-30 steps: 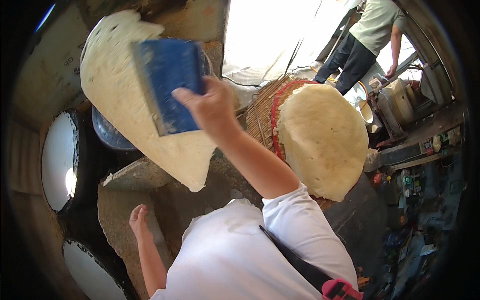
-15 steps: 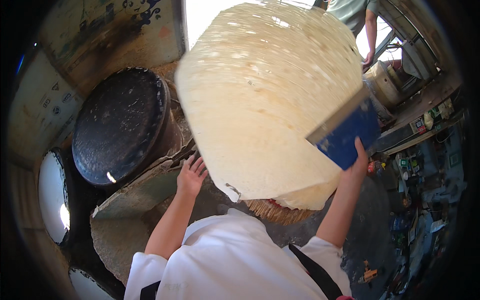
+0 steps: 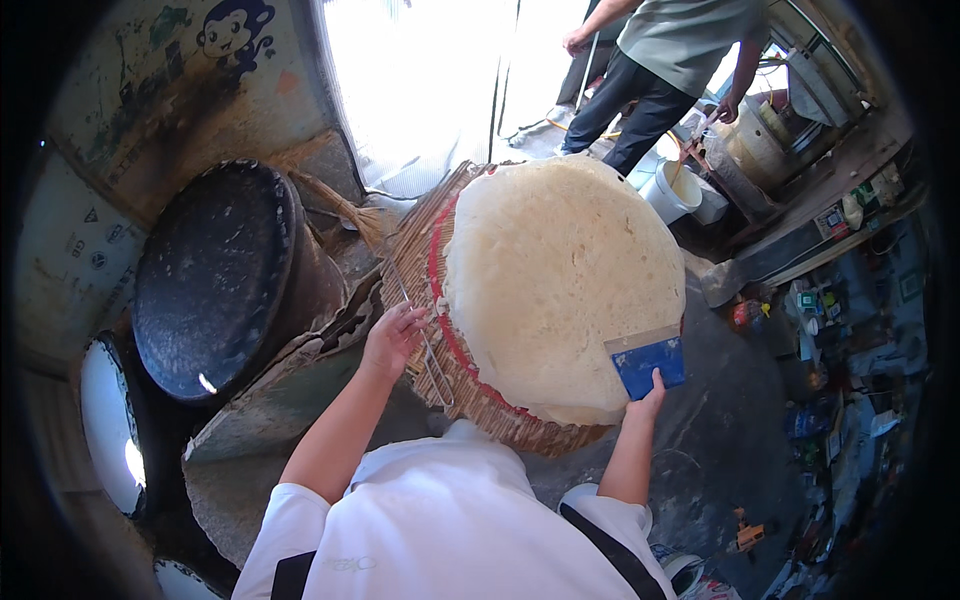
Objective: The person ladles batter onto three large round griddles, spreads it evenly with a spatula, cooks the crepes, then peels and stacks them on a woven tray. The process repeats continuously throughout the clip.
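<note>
Beside the black griddle (image 3: pixel 215 280), right hand (image 3: pixel 650 395) grips blue scraper (image 3: pixel 648 360); left hand (image 3: pixel 392 338) open on woven tray (image 3: pixel 420 270).

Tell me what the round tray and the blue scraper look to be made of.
The round tray looks like woven straw or reed: ribbed tan strands, matte, with a red ring. The blue scraper seems smooth plastic with a paler, maybe metal, top strip.

The flatbread (image 3: pixel 560 285), lifted overhead earlier, now lies on the woven tray (image 3: pixel 425 265).
</note>
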Demonstrator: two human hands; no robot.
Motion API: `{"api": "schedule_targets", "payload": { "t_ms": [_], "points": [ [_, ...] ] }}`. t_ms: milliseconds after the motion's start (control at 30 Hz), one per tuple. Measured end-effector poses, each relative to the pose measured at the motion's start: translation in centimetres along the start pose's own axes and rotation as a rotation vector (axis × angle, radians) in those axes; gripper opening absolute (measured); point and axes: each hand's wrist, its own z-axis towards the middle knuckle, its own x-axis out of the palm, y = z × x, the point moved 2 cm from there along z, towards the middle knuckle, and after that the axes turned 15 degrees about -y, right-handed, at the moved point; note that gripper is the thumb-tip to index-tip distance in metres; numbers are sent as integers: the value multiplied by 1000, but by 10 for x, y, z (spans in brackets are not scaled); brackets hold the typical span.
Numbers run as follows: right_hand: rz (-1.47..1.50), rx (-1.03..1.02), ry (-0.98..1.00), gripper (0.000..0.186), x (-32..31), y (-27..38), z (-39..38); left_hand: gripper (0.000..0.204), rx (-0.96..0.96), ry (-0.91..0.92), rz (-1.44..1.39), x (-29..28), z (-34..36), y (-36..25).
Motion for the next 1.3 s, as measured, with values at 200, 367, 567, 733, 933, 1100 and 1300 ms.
{"api": "schedule_targets", "payload": {
  "t_ms": [200, 367, 567, 733, 933, 1100, 1300],
  "points": [
    [-53, -164, -72, 42, 6, 22, 19, 35, -8, -191, 25, -123, -34, -7],
    [-271, -275, -227, 38, -1, 28, 32, 36, 3, -439, -72, -234, -86, 2],
    [-1523, -792, -608, 64, 25, 29, 4, 34, 48, -738, -173, -307, -164, 28],
    [-1440, -1699, -92, 62, 158, -26, -39, 30, 135, -972, -247, -320, -233, 66],
    [-666, -1710, 1032, 55, 321, -185, -236, 8, 237, -1266, -181, -301, -309, 135],
    [-302, -1404, 1817, 51, 238, -262, -458, 30, 344, -1500, -309, -270, -371, 211],
    [-169, -772, 2761, 46, 0, -286, -538, 25, 542, -1983, -533, -247, -440, 319]
  ]
}}
